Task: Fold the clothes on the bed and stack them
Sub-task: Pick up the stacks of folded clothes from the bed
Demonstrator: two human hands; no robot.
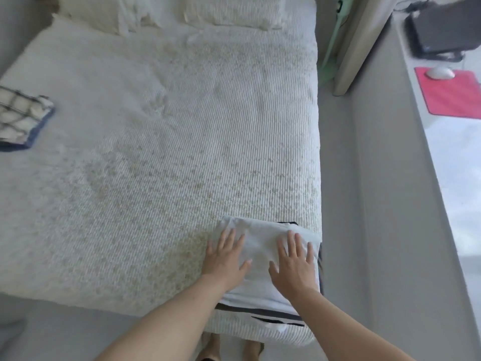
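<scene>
At the near right corner of the bed, which is covered in a ribbed cream-white spread, lies a folded white garment with black stripes, its near end reaching the bed's front edge and its right side running along the bed's right edge. Both hands lie flat on top of it with fingers straight and spread: the left hand presses the garment's left part, with its outer edge over the spread, and the right hand presses the right part, the 2 hands apart with bare white cloth between them. Neither hand grips anything. Far off at the bed's left edge sits a folded cream cloth with a dark grid pattern and blue border, well apart from the white garment. Cream pillows lie at the head of the bed. To the right, on a pale bench, rests a red mouse pad with a white mouse on it, beside a dark device.
</scene>
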